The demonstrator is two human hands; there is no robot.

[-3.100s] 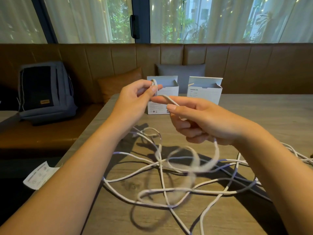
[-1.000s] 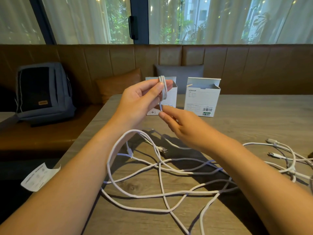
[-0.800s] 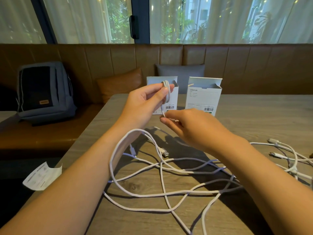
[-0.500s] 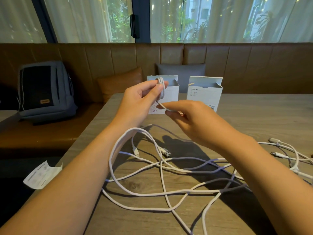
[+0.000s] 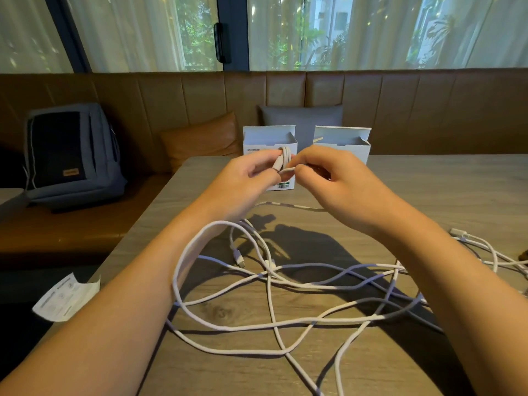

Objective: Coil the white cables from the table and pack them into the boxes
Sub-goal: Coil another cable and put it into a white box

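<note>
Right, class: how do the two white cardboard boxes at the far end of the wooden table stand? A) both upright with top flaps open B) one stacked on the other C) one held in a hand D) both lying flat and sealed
A: both white cardboard boxes stand upright side by side on the wooden table, top flaps raised.

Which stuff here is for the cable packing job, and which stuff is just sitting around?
For the job:
- coil, held by left hand
- right hand, pinching the cable
- loose cables on the table
- left box
- right box

Just lying about:
- backpack
- paper slip
- cushions
</note>
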